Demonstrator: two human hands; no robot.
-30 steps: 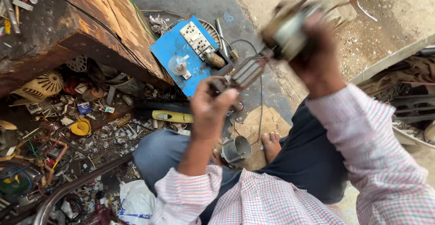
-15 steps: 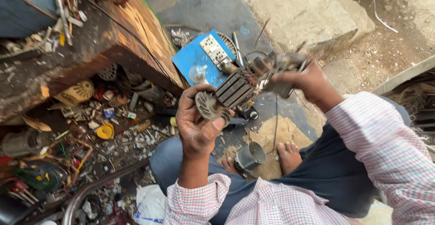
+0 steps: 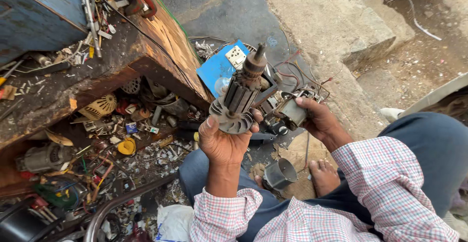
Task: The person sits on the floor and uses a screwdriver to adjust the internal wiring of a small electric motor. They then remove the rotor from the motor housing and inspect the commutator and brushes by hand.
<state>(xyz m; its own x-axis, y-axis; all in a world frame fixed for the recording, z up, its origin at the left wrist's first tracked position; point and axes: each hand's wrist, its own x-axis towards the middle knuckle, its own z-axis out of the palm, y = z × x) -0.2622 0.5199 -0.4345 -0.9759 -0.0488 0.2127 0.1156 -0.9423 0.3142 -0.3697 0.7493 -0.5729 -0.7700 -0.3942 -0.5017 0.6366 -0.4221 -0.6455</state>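
Note:
My left hand grips a motor armature by its round fan end, with the shaft pointing up and away. The armature is dark, with a laminated core and a copper-coloured commutator near the top. Just to its right, my right hand holds the grey motor housing, from which red and dark wires trail. The armature is out of the housing and the two parts are apart. Both sleeves are pink-and-white checked.
A blue board with a white switch plate lies on the ground behind the hands. A worn wooden bench stands at left, with scrap parts heaped under it. A grey metal cup sits by my bare foot.
The armature has come out of the housing: half a second ago both hands held the joined motor; now the left hand holds the armature upright and the right hand has dropped lower with the housing.

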